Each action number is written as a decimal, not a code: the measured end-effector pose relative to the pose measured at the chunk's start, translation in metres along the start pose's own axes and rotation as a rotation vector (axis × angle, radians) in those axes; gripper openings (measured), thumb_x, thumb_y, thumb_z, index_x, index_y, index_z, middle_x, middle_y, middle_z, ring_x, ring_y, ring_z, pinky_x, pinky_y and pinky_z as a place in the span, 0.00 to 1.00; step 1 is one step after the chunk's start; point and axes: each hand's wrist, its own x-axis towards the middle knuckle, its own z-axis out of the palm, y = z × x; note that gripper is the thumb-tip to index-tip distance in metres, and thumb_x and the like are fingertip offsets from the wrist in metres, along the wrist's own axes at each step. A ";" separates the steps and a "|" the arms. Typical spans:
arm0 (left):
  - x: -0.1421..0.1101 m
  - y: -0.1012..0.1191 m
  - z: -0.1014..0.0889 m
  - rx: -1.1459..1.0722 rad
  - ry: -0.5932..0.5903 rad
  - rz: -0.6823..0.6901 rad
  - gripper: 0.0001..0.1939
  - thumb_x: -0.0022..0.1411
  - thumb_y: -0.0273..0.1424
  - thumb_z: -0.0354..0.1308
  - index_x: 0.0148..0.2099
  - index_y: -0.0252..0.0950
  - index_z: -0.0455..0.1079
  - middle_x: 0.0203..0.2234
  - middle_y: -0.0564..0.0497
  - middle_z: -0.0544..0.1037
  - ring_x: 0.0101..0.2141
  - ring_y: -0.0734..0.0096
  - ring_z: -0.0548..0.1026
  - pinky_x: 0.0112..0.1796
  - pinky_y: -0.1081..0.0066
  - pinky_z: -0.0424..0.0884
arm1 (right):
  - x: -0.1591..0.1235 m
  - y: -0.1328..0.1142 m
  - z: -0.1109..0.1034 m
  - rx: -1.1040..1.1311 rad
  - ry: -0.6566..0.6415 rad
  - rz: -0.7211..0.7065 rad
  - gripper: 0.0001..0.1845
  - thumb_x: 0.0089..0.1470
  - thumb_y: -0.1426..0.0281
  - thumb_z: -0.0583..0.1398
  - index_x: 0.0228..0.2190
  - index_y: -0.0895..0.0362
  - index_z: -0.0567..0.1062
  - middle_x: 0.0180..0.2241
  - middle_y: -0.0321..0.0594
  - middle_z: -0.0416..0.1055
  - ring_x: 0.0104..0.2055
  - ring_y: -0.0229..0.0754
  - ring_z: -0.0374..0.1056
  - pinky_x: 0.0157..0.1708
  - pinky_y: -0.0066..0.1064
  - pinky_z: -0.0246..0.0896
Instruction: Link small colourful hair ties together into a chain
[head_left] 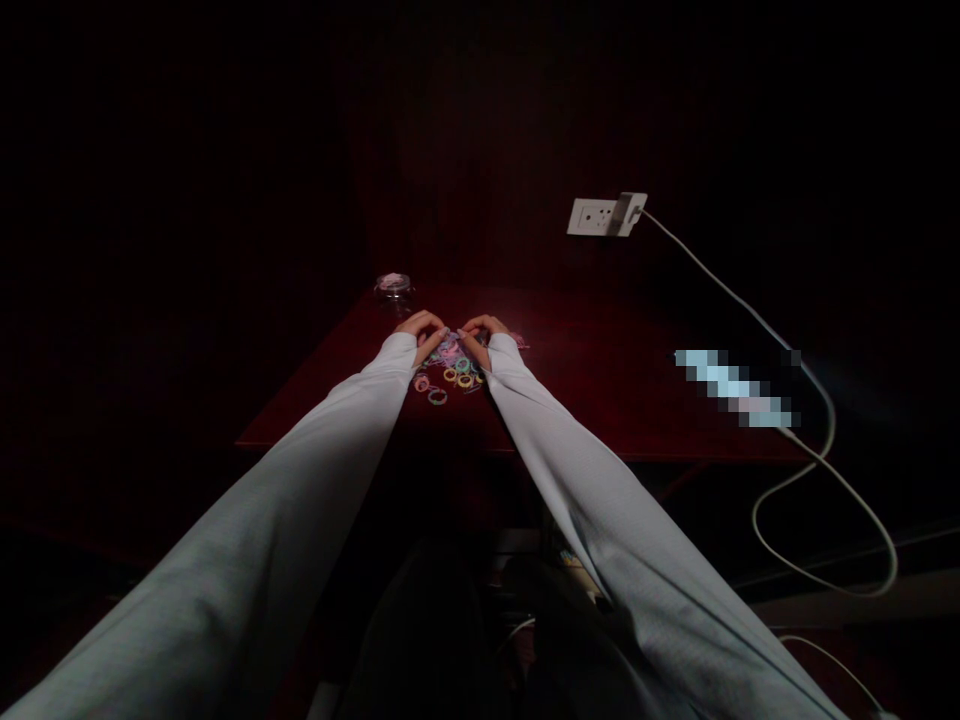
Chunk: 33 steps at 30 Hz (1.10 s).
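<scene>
L hand (pixel 422 332) + R hand (pixel 482 338) both at the pile of coloured bands (pixel 452 350), approx mid-table, one hand per side, just apart. L fingers curled, thumb + index tips close tog. at pile's L edge; can't tell if they're clamped on a band. R hand mirrors it: fingers bent, thumb tip down at the pile's R edge; grip n/a, too small + dark to tell.

Pile = mostly pink/purple w/ some green, on the dark red table (pixel 337 400). Loose rings at its near side: teal ring (pixel 457 366) + yellow ring (pixel 465 387) nearest R hand, pink ring (pixel 417 384) near L wrist, green ring (pixel 437 403) nearest the table's near edge. Few pink bits (pixel 520 341) just R of R hand.

Clear jar (pixel 394 286) w/ pale pink contents at far L of table. Far R: wall outlet (pixel 592 217) w/ white plug (pixel 632 212); white cable (pixel 739 293) loops down to pixelated item (pixel 735 388), R side. Both sleeves lt grey.
</scene>
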 end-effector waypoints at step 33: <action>0.003 -0.026 0.001 0.023 -0.072 0.110 0.18 0.70 0.47 0.58 0.38 0.38 0.75 0.34 0.50 0.77 0.27 0.71 0.67 0.28 0.71 0.60 | -0.004 0.004 0.002 -0.095 -0.085 -0.019 0.13 0.67 0.59 0.64 0.35 0.52 0.85 0.40 0.39 0.77 0.47 0.44 0.70 0.55 0.36 0.63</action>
